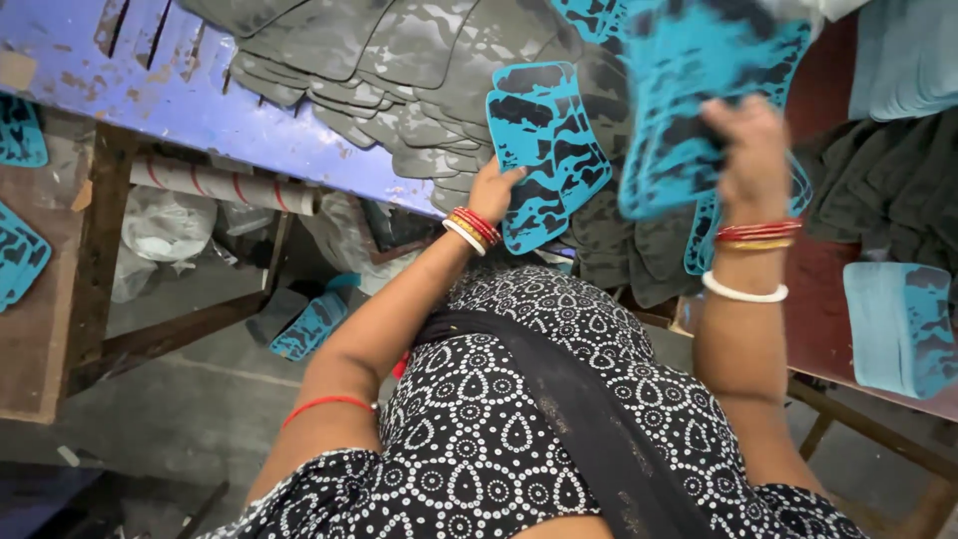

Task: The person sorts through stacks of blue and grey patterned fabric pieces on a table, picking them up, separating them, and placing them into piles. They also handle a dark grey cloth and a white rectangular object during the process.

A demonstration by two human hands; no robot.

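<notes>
Around my hands the worn blue-painted wooden table (190, 95) carries a fanned spread of grey camouflage-print flat cut pieces (399, 60), which overlap each other from the table's near edge back to its far edge and leave little bare surface beside my work. To the right lies a heap of dark grey cloth (878, 190), and near the right edge a small stack of teal foam pieces (903, 324) sits on a reddish-brown board (828, 329). Below the near edge a rolled white tube with red bands (225, 185) rests on the wooden frame, and one teal piece lies on the floor (309, 324). My left hand (492, 190) pinches the lower left edge of a teal and black camouflage-print flat piece (547, 150), fingers closed on it; the piece stands over the grey spread at the near edge, its long axis running from near to far, tilted slightly left. My right hand (750, 150) is closed around a bunch of larger teal camouflage sheets (699, 90), lifted above the table and blurred, their long axis also pointing away from me.
</notes>
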